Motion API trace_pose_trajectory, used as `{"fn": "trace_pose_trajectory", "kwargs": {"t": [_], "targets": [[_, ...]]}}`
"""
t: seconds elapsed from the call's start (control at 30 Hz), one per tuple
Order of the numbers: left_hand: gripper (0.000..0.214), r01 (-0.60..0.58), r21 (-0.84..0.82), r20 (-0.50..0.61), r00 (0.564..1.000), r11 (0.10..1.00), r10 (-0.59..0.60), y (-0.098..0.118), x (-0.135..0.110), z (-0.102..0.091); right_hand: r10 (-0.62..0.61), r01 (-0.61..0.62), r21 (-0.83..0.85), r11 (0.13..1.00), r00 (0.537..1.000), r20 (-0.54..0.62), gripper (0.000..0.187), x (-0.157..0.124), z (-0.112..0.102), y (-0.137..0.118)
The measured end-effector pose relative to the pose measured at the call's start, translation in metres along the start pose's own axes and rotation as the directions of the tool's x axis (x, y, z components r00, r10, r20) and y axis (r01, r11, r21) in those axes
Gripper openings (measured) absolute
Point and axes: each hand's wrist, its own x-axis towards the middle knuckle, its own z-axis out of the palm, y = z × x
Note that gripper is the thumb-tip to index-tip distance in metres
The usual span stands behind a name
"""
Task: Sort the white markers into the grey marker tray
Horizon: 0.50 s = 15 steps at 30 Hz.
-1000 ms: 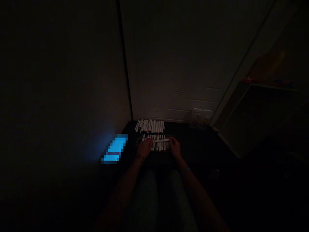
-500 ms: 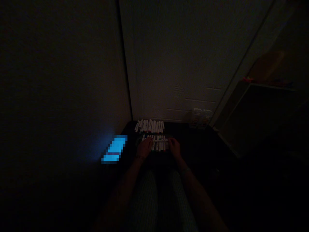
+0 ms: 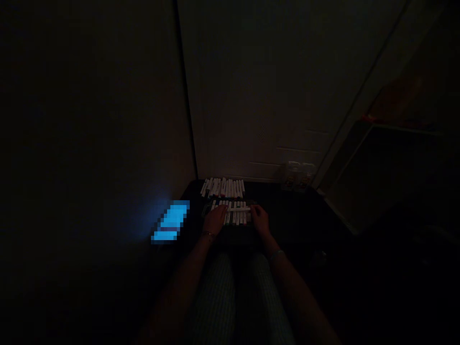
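The scene is very dark. My left hand (image 3: 214, 220) and my right hand (image 3: 260, 219) rest on either side of a near row of white markers (image 3: 235, 216) lying side by side on the dark floor. One white marker (image 3: 240, 209) lies crosswise over that row, stretched between my two hands, with the fingers of both hands at its ends. A second row of white markers (image 3: 223, 187) lies farther back against the wall. My fingers are too dim to make out clearly.
A glowing blue screen (image 3: 171, 222) lies on the floor to the left. Two small bottles (image 3: 296, 179) stand by the wall at the right. A dark cabinet (image 3: 388, 167) stands farther right. My legs stretch out below my hands.
The crosswise marker has sunk slightly closer to the row, and both hands have shifted only a little. Nothing else has moved.
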Motion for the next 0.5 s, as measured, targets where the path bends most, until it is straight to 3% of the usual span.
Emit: {"fn": "trace_pose_trajectory", "kwargs": {"t": [0.27, 0.5], "targets": [[0.033, -0.003, -0.022, -0.037, 0.999, 1.000, 0.003, -0.0018, 0.0005, 0.0035, -0.001, 0.001, 0.045, 0.999, 1.000, 0.011, 0.035, -0.0004, -0.0005, -0.0021], [0.035, 0.060, -0.007, 0.034, 0.998, 0.998, -0.059, 0.0029, 0.0000, -0.0035, 0.030, -0.031, 0.044, 0.999, 0.999, 0.019, 0.031, -0.0007, -0.0017, -0.0063]]}}
